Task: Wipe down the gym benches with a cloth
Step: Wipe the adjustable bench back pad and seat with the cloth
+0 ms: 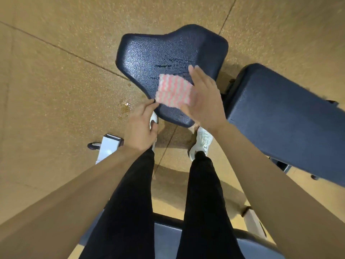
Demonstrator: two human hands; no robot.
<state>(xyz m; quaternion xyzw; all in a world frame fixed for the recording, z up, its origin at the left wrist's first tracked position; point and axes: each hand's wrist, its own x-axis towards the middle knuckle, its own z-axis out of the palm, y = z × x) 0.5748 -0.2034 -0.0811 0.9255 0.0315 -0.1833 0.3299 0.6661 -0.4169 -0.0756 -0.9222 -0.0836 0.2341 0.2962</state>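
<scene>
A folded pink-and-white patterned cloth [173, 91] hangs just above the dark blue seat pad [149, 53] of the gym bench. My left hand [141, 126] pinches the cloth's lower left corner with thumb and forefinger. My right hand [203, 98] is beside the cloth's right edge, fingers straight and blurred; whether it touches the cloth is unclear. The seat pad shows wet streaks near its middle. The bench's long back pad [283, 116] stretches away to the right.
Tan speckled rubber floor with seams lies all around, with a small wet spot [125, 107] left of the seat. A white bench foot [108, 146] is at the left. My black-trousered legs and white shoes stand below the seat, with another blue pad [166, 238] beneath them.
</scene>
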